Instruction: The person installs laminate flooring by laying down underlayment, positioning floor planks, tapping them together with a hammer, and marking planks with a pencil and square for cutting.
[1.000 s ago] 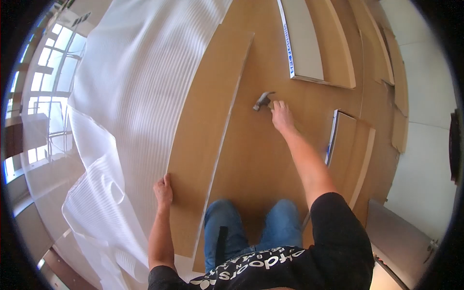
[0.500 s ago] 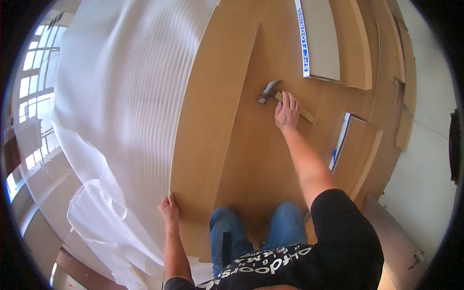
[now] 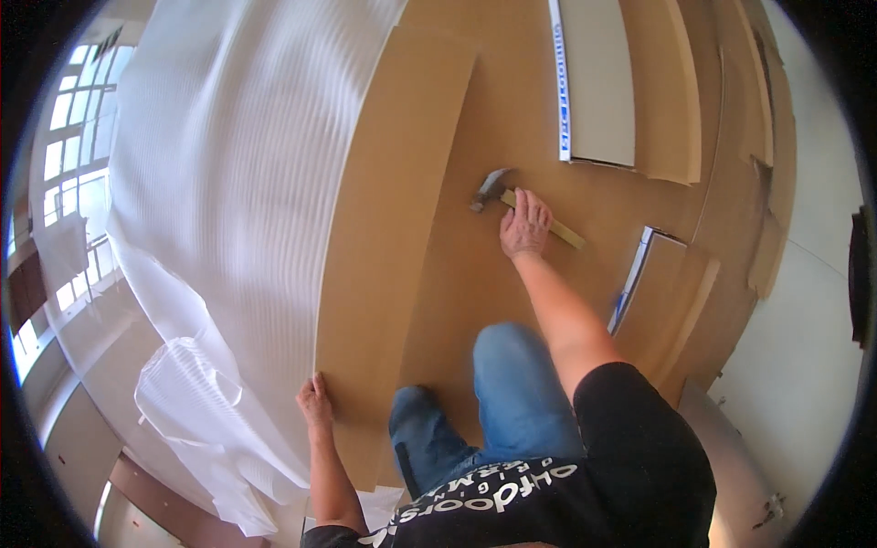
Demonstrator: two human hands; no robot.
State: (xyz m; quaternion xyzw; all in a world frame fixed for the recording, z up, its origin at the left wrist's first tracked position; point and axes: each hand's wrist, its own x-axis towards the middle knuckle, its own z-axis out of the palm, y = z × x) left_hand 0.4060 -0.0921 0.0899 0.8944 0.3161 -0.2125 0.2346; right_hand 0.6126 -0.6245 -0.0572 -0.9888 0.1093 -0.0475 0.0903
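The lettering comes first: a white strip (image 3: pixel 561 100) with blue print runs along the side of the larger open carton (image 3: pixel 665 100) at the top, and blue marks show on a white edge of the smaller open carton (image 3: pixel 671 292) at the right. White print crosses the person's black T-shirt (image 3: pixel 630 457), foreshortened and partly cut off. A pale grey panel (image 3: pixel 600 82) lies in the larger carton.

A wood-look plank (image 3: pixel 384 210) lies along the left border of the laid brown floorboards (image 3: pixel 516 137). Its outer long edge meets the white ribbed underlay sheet (image 3: pixel 242 155), which spreads leftward and folds over itself at lower left; its inner edge shows as a thin seam beside the neighbouring boards. Between that seam and the cartons runs a broad stretch of flat boards, with the person's jeans-clad knees (image 3: pixel 521 384) at its near end. Pale tiles (image 3: pixel 790 365) border the boards on the right.

The right hand (image 3: pixel 526 224) is closed around the wooden handle of a claw hammer (image 3: pixel 493 189), close below the head, which points left toward the seam. The left hand (image 3: pixel 315 402) touches the plank's outer edge near its lower end, fingers bent; whether it grips or only presses cannot be told.
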